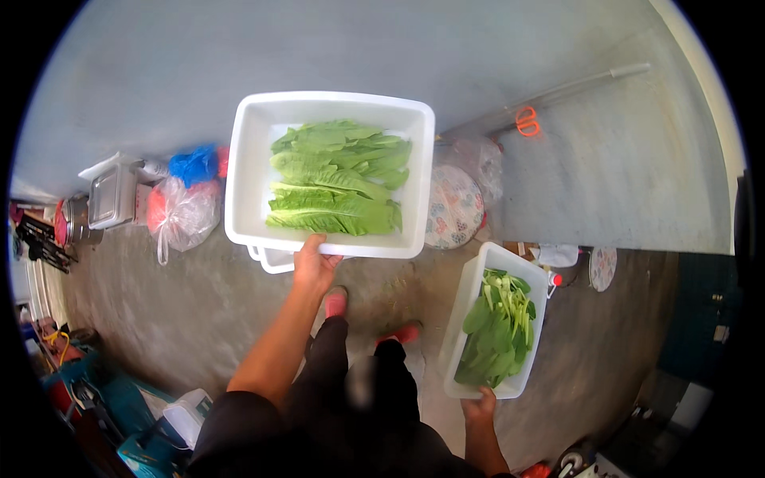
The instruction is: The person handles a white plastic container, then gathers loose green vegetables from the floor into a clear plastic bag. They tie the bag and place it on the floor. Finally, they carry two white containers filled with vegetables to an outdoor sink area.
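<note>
My left hand (315,263) grips the near rim of a wide white plastic tub (249,171). Long pale-green lettuce leaves (339,179) lie side by side in it. Part of another white container (279,261) shows beneath this tub. Lower on the right, my right hand (480,405) is closed on the near end of a narrower white tub (460,327). That one holds darker leafy greens with light stems (498,331). The fingers of both hands are partly hidden by the rims.
A knotted clear plastic bag (185,213), a blue bag (194,166) and a lidded container (111,197) stand along the grey wall at left. Behind the large tub is a round patterned stool top (454,207). Orange-handled scissors (527,121) are at upper right. Teal equipment (143,454) sits lower left.
</note>
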`<state>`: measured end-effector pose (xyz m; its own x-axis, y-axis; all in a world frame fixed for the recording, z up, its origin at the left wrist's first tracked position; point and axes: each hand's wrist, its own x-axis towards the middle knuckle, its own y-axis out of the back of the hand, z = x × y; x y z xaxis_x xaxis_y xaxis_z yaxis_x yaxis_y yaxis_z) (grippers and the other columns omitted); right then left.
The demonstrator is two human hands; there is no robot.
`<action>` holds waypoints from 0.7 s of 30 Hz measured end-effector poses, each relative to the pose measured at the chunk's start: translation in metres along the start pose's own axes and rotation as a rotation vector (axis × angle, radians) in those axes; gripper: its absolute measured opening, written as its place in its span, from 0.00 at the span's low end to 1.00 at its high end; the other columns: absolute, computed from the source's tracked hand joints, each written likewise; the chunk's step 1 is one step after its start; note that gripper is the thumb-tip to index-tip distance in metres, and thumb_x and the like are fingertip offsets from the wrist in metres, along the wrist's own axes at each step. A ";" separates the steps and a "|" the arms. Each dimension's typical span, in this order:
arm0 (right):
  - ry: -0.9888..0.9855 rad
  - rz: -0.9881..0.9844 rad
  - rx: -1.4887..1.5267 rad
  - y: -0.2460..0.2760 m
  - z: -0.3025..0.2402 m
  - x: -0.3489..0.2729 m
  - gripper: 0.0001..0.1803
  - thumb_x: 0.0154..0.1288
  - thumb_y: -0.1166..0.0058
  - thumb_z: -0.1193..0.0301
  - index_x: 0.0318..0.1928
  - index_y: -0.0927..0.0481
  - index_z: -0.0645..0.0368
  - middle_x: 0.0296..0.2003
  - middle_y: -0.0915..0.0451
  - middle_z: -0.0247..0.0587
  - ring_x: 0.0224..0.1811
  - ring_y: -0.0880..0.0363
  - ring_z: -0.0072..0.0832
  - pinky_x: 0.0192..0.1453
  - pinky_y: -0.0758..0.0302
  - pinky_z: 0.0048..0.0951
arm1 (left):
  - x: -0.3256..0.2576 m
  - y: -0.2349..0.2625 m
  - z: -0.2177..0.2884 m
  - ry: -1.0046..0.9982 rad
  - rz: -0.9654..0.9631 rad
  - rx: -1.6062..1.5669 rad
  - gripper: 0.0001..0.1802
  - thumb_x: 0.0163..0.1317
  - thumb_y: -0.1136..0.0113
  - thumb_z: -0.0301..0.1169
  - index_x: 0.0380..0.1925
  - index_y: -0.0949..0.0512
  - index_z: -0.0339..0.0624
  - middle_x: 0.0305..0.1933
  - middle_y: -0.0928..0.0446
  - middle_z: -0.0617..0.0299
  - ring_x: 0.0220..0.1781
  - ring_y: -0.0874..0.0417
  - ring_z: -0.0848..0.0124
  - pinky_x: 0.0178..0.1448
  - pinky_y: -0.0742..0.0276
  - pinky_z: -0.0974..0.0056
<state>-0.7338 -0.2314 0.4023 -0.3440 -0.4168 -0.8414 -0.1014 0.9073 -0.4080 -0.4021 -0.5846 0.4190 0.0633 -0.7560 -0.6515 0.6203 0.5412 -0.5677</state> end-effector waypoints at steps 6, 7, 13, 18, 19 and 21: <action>0.030 -0.029 -0.083 0.020 0.003 -0.012 0.29 0.43 0.57 0.80 0.52 0.33 0.64 0.52 0.31 0.46 0.57 0.35 0.41 0.65 0.42 0.44 | -0.019 -0.017 -0.007 0.079 -0.158 0.143 0.14 0.53 0.51 0.24 0.42 0.34 0.38 0.39 0.28 0.56 0.42 0.24 0.62 0.46 0.24 0.57; -0.007 -0.025 0.003 0.017 0.001 -0.014 0.28 0.43 0.57 0.80 0.52 0.33 0.64 0.52 0.31 0.46 0.57 0.35 0.41 0.65 0.41 0.43 | -0.026 -0.023 -0.010 0.091 -0.156 0.151 0.14 0.53 0.51 0.24 0.42 0.33 0.38 0.39 0.28 0.56 0.42 0.24 0.63 0.46 0.24 0.57; 0.124 0.115 -0.053 -0.036 0.063 -0.093 0.24 0.47 0.58 0.80 0.49 0.32 0.61 0.48 0.30 0.44 0.53 0.31 0.38 0.59 0.34 0.44 | 0.006 -0.027 0.058 0.324 -0.191 0.150 0.13 0.53 0.51 0.24 0.40 0.33 0.38 0.38 0.27 0.57 0.41 0.23 0.63 0.46 0.24 0.59; 0.188 0.235 0.003 -0.055 0.078 -0.146 0.24 0.45 0.58 0.80 0.49 0.32 0.61 0.47 0.29 0.44 0.52 0.31 0.37 0.58 0.33 0.43 | 0.024 -0.026 0.066 0.451 -0.248 0.200 0.12 0.52 0.51 0.24 0.38 0.33 0.38 0.36 0.28 0.57 0.40 0.24 0.63 0.47 0.25 0.58; 0.200 0.228 0.021 -0.060 0.083 -0.152 0.25 0.45 0.58 0.80 0.50 0.32 0.62 0.48 0.29 0.45 0.53 0.31 0.38 0.60 0.36 0.44 | 0.027 -0.029 0.065 0.470 -0.267 0.202 0.12 0.52 0.51 0.24 0.38 0.33 0.38 0.36 0.28 0.57 0.39 0.24 0.63 0.47 0.25 0.58; 0.226 0.211 0.048 -0.073 0.088 -0.168 0.26 0.46 0.57 0.80 0.51 0.33 0.65 0.50 0.29 0.46 0.55 0.33 0.41 0.64 0.41 0.44 | 0.040 -0.022 0.053 0.519 -0.249 0.175 0.12 0.51 0.51 0.24 0.39 0.33 0.38 0.35 0.29 0.56 0.39 0.24 0.62 0.46 0.25 0.57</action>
<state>-0.5870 -0.2325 0.5423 -0.5522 -0.1922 -0.8112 0.0363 0.9666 -0.2538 -0.3715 -0.6463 0.4323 -0.4628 -0.5501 -0.6951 0.6898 0.2690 -0.6722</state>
